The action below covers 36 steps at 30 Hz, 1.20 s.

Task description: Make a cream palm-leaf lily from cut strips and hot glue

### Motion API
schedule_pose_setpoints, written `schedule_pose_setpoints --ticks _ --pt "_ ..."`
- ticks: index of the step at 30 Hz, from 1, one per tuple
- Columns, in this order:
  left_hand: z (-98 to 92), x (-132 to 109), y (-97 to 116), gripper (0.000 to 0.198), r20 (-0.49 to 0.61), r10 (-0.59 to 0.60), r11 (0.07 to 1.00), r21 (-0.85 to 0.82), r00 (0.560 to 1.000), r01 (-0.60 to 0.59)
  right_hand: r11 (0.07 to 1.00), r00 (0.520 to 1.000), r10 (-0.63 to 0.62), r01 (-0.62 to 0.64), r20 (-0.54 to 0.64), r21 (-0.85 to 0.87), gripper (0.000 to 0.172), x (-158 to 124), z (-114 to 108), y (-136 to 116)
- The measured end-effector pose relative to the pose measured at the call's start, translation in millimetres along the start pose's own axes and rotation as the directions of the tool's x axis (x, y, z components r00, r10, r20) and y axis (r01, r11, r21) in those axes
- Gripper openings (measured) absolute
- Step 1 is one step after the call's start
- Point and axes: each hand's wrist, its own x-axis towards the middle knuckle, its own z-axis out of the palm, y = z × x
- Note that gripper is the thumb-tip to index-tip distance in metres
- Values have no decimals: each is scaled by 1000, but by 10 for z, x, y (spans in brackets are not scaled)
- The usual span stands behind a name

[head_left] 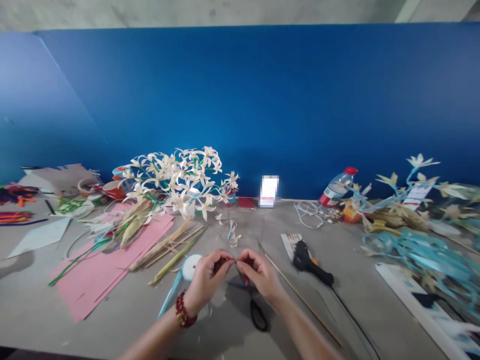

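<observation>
My left hand (211,272), with a red bead bracelet at its wrist, and my right hand (258,272) meet above the middle of the table. Both are closed in a pinch, fingertips nearly touching. Whatever lies between them is too small to name. Beneath my hands lie black-handled scissors (258,316), their blades partly covered. A roll of light blue tape (190,266) rests just behind my left hand, its loose end trailing toward me. A thin wooden stick (300,297) runs along the right of my right hand. Small white petal pieces (233,234) lie beyond my fingertips.
White artificial flowers (187,175) stand at the back left, near pink paper sheets (112,265) and dried husks (176,250). A black glue gun (313,265) with its cord lies to the right. Farther right are a bottle (337,187) and blue ribbon (420,255). A blue partition (262,100) closes the back.
</observation>
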Motion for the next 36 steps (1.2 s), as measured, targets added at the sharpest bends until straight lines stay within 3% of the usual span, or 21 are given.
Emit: schedule_pose_setpoints --ticks 5,14,18,24,26,36 --pt "46 22 -17 20 5 -18 1000 -16 1000 18 997 998 62 -61 -17 41 34 -32 -50 -18" --pt "47 -33 -80 21 38 -41 999 18 998 41 997 998 69 -69 1 -15 28 -58 -1 30" --pt "47 -44 -118 20 3 -61 998 -25 998 61 997 998 61 -61 -1 -44 25 -66 8 65" --pt "12 -44 -90 23 30 -45 998 -32 999 46 961 989 -141 126 -43 -247 11 -102 29 25" --pt "12 -54 -79 21 33 -3 1000 7 999 3 930 980 -197 177 -30 -322 15 -111 42 23" --pt "28 -89 -108 17 44 103 984 143 994 -108 771 946 -324 263 -3 -580 8 -137 34 -3"
